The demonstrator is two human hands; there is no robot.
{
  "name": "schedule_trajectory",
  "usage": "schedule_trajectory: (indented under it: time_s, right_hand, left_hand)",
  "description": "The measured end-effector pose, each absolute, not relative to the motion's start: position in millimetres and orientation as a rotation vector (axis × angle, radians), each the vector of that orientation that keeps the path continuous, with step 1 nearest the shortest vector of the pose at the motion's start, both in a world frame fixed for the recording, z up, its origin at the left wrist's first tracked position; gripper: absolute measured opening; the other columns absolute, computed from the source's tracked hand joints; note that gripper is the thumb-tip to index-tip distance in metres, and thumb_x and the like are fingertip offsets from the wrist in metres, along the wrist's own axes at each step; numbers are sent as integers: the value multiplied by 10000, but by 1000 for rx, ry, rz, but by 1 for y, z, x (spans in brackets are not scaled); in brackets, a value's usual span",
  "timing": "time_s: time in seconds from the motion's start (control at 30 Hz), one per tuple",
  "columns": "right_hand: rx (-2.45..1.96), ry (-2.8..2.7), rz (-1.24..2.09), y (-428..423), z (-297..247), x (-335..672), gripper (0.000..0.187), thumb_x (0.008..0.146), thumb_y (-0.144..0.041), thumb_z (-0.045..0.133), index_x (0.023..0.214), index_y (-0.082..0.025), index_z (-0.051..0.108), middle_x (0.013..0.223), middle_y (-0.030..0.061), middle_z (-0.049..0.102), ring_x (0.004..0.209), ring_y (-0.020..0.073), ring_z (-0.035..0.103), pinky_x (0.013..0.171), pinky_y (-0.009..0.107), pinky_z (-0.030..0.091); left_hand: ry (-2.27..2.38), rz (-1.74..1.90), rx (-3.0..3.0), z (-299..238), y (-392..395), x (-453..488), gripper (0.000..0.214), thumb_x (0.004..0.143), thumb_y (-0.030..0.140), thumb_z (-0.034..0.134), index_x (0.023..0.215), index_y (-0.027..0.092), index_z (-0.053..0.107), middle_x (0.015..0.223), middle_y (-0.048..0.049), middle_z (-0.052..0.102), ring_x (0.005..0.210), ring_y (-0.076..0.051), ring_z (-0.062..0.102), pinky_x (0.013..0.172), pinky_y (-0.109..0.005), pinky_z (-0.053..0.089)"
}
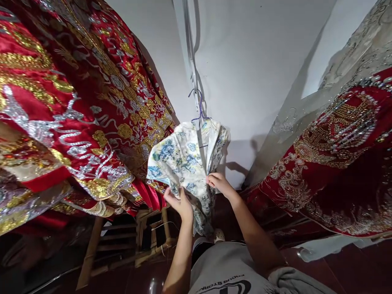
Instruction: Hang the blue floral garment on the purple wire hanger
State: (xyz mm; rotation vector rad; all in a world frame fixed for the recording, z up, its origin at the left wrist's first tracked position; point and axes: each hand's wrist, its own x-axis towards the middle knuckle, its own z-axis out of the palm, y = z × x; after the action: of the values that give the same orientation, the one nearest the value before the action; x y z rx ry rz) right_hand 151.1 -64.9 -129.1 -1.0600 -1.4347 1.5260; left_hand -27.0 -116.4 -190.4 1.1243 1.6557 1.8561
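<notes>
Floral garment [180, 159] hangs just above; left hand [180, 202] and right hand [219, 183] pinch its front edges.

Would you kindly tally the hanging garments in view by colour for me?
Red, with gold and silver embroidery: 2 (left red garment, right red garment; the left one may be layered)
White with blue flowers: 1 (floral garment, gripped by left hand and right hand)
Pale, beaded: 1 (pale garment)
Total: 4
</notes>
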Motion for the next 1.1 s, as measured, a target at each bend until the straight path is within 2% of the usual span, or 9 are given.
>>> schedule_trajectory:
  time_s: [0.1, 0.2, 0.3, 0.4, 0.63, 0.83, 0.9, 1.03, 1.1]
  right_hand:
    - [-1122, -1577, 1509, -72, -128, 161, 285, 866, -351, 519, 657, -178, 605, 502, -63, 370, 490, 100, 319, 517, 259, 243]
    - [-1126, -1688, 1539, -78, -120, 163, 288, 868, -330, 505, 658, -177, 627, 484, -58, 406, 469, 103, 347, 504, 256, 258]
    - [-1131, -1730, 1527, -84, -112, 161, 293, 876, -318, 502, 648, -184, 628, 441, -49, 456, 451, 113, 405, 515, 251, 314]
    - [-1096, -1725, 1526, -84, -107, 160, 332, 896, -344, 495, 632, -188, 624, 414, -30, 510, 430, 119, 444, 537, 252, 371]
    - [-1056, -1448, 1148, -22, -32, 154, 369, 892, -390, 569, 582, -190, 587, 520, -7, 592, 499, 112, 506, 600, 261, 445]
    - [-954, -1393, 1100, 1, 19, 130, 361, 915, -399, 567, 620, -192, 586, 500, -10, 567, 462, 103, 468, 521, 246, 397]
    - [-926, -1408, 1094, -10, 13, 127, 330, 922, -409, 556, 677, -192, 603, 462, -34, 524, 432, 99, 428, 499, 241, 371]
    - [-880, -1356, 1034, -33, -3, 130, 315, 943, -438, 531, 743, -205, 598, 480, -49, 493, 435, 100, 422, 481, 239, 330]
    - [-881, -1362, 996, -40, -4, 133, 312, 952, -435, 531, 750, -208, 602, 497, -45, 493, 444, 102, 426, 486, 244, 323]
  left_hand:
    - [1879, 2202, 1244, -190, -123, -8, 424, 919, 412, 626, 1232, 220, 413, 1298, -140, 463, 1302, -274, 470, 1168, -475, 348]
    - [1710, 1985, 1584, -189, -124, 15, 351, 890, 364, 651, 1160, 211, 485, 1169, -122, 527, 1176, -274, 543, 1075, -460, 429]
    - [1542, 1666, 1713, -184, -119, 28, 167, 924, 323, 559, 1048, 212, 546, 992, -80, 600, 977, -237, 605, 919, -385, 496]
    - [1468, 1457, 1705, -176, -111, 27, 150, 953, 331, 494, 865, 218, 541, 791, -29, 586, 768, -194, 579, 770, -321, 487]
    - [1388, 1195, 1963, -169, -109, 18, 222, 963, 275, 486, 749, 226, 459, 735, -18, 530, 703, -181, 514, 681, -285, 406]
    - [1456, 869, 2110, -152, -97, -5, 114, 900, 158, 534, 803, 214, 554, 756, -21, 583, 672, -180, 546, 647, -279, 390]
    - [1394, 1000, 2090, -130, -84, -17, 55, 897, 180, 580, 916, 204, 626, 808, -24, 627, 734, -181, 595, 708, -281, 446]
    - [1230, 1553, 2052, -61, -56, -29, 331, 982, 291, 567, 1301, 209, 606, 980, -50, 697, 866, -174, 644, 859, -311, 504]
    - [1179, 1613, 2152, -26, -43, -26, 310, 1009, 310, 542, 1290, 215, 628, 1057, -68, 706, 914, -177, 648, 884, -322, 505]
